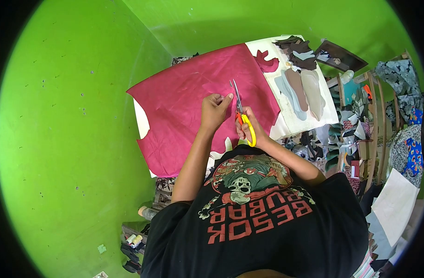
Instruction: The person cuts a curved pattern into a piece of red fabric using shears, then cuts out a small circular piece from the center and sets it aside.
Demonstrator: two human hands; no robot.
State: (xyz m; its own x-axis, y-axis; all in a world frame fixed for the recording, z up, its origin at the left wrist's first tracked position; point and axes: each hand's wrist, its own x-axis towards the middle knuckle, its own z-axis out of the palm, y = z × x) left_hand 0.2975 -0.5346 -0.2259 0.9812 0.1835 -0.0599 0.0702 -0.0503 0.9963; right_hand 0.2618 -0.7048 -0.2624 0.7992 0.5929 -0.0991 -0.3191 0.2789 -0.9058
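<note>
A pair of scissors (pixel 250 131) with yellow and orange handles is in my right hand (pixel 249 123), the fingers wrapped through the loops. Its blades point away from me and stand slightly apart. Just left of the blades, my left hand (pixel 215 112) is closed in a pinch, thumb against fingers; anything between them is too small to make out. Beneath both hands spreads a large sheet of dark red material (pixel 184 97) with curved cut-outs along its lower and left edges. The sheet covers much of a white-topped table (pixel 330 113).
Right of the sheet lie a small red offcut (pixel 267 62), dark brown pieces (pixel 302 55) and sole-shaped pieces (pixel 312 90). A dark tray (pixel 340 55) stands at the back right. Scraps crowd a wooden rack (pixel 375 120) on the right. A green wall (pixel 68 139) rises on the left.
</note>
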